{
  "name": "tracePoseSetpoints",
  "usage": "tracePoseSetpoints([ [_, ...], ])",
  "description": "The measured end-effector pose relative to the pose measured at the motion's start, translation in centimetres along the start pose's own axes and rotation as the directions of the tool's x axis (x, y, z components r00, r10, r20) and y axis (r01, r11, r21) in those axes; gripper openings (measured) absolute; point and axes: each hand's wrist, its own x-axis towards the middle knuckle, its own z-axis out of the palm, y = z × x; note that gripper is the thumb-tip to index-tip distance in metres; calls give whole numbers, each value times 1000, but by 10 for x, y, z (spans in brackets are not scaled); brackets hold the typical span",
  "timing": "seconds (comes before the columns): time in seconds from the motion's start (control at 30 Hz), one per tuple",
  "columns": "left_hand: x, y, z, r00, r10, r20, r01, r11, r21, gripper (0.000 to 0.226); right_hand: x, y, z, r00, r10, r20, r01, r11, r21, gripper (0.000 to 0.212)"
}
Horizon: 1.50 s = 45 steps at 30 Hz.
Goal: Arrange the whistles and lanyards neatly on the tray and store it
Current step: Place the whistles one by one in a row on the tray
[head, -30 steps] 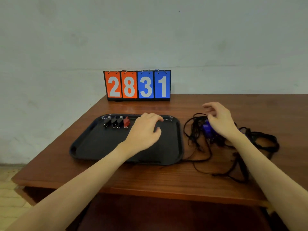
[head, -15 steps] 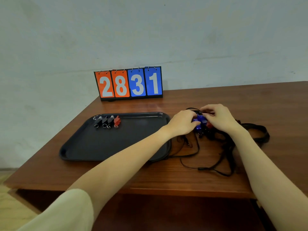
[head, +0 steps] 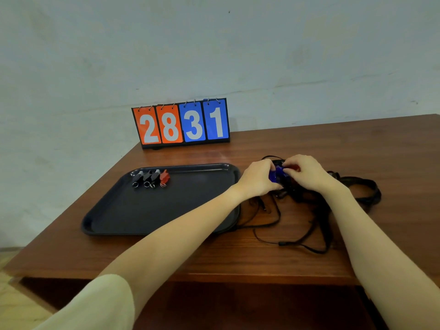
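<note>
Four whistles lie side by side in the far left corner of the tray, three black and one red, each with a small metal ring at its near end; they look like smooth moulded plastic, tapered at the mouthpiece. That tray is a black rectangle with rounded corners and a low raised rim, matt with a faint sheen along its far edge, and it sits on the left part of a reddish-brown wooden table with visible grain. Just right of the tray, both hands meet over a tangle of black lanyards: thin cords loop toward the front edge of the table, while wider flat straps curl off to the right. The left hand and right hand have their fingers curled in on a glossy blue whistle held between them, with a bit of red plastic showing under the right fingertips; exactly which fingers pinch it is hidden. A pale sleeve covers the left upper arm. Behind the tray, against a plain grey-white wall, stands a flip scoreboard with ring-bound cards, orange 2 and 8, blue 3 and 1.
</note>
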Motion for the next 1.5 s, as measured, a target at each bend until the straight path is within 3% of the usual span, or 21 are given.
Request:
tracePoseSetpoints([
  [0.13,-11,-1,-4,992,-8,-129,-1,998,-66,44,-1,-4,1,1000,22,9,-21,996,-90,37],
  [0.27,-17,-1,-16,953,-122,-279,48,965,-258,34,-2,-6,5,1000,26,15,-23,984,-177,45],
  [0.37,-23,-3,-28,933,-209,-294,72,906,-416,33,-3,-10,8,999,8,-45,-15,986,-164,41],
  [0.57,-48,-26,-53,918,-246,-311,86,889,-450,31,-7,-19,10,990,-5,-143,-12,993,-119,31],
  [0.63,-62,-40,-64,904,-298,-307,117,861,-494,28,-10,-25,11,970,-30,-242,12,997,-75,29],
  [0.7,-76,-55,-75,886,-365,-286,152,811,-564,27,-13,-36,9,943,-64,-325,99,991,91,27],
  [0.8,-98,-79,-90,868,-432,-245,208,763,-612,27,-20,-64,5,963,-124,-238,211,897,388,28],
  [0.9,-116,-99,-102,869,-462,-178,286,762,-581,25,-21,-93,4,966,-253,-54,250,860,445,28],
  [1.03,-132,-119,-109,873,-467,-140,395,845,-360,23,-21,-131,7,949,-276,150,182,871,456,24],
  [1.27,-140,-129,-109,881,-438,-182,428,899,-90,33,-21,-160,39,957,-187,222,71,893,445,25],
  [1.5,-151,-131,-114,872,-437,-220,426,899,-97,30,-21,-162,64,981,-95,171,36,946,323,33],
])
